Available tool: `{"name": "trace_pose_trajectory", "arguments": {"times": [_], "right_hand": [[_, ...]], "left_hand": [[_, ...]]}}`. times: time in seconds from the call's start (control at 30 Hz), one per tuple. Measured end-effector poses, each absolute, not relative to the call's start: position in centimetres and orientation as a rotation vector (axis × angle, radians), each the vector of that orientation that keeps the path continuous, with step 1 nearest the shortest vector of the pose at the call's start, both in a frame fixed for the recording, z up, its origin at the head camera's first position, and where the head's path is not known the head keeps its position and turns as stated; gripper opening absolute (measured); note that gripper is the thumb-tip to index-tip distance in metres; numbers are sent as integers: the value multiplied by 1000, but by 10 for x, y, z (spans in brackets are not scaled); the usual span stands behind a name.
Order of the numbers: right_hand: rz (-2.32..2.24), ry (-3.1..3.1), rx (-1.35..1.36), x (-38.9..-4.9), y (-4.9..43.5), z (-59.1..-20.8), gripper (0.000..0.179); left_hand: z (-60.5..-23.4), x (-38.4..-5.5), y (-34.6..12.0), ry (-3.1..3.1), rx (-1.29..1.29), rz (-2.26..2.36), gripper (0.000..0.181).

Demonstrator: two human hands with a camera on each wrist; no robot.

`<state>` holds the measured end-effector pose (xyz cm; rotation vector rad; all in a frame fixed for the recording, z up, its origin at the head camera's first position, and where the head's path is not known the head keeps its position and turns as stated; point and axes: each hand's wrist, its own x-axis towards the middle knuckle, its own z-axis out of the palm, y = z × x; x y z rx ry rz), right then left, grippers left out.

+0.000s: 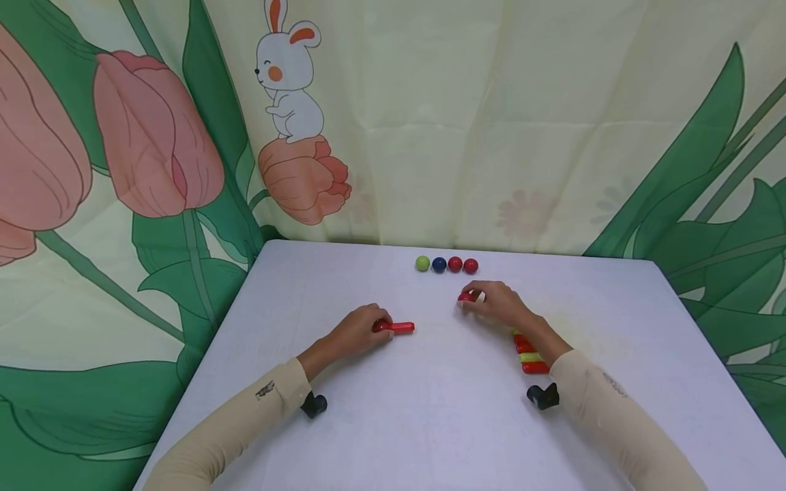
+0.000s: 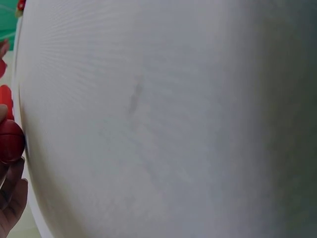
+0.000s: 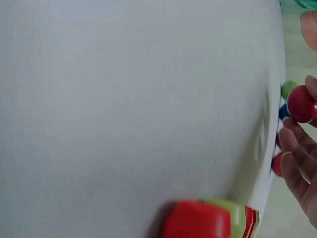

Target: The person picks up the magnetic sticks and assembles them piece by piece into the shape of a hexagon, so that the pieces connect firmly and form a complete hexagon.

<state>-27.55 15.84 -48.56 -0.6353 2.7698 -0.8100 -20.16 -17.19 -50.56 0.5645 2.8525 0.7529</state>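
Observation:
My left hand [image 1: 362,331] grips a dark red ball [image 2: 11,141] low over the white table, left of centre. A short red stick [image 1: 402,328] points right from that ball, in line with it. Further back and to the right, my right hand [image 1: 499,303] pinches another red ball [image 3: 301,104] between thumb and fingertips. Beneath the right forearm lie several red and yellow-green sticks [image 1: 531,357] side by side, partly hidden by the arm.
Near the back edge of the white table [image 1: 424,423], a green ball [image 1: 422,263], a blue ball [image 1: 439,265] and two red balls [image 1: 455,264] stand in a row. Behind hangs a curtain [image 1: 430,136] printed with tulips and a rabbit. Black wrist cameras [image 1: 316,405] hang below both sleeves.

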Motion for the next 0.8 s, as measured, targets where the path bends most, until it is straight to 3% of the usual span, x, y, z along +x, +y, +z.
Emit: {"name": "trace_pose_trajectory", "arguments": {"times": [0.8], "right_hand": [[-1074, 2483, -709, -242, 90, -491, 30]], "left_hand": [[-504, -204, -172, 2837, 556, 762, 26]]}}
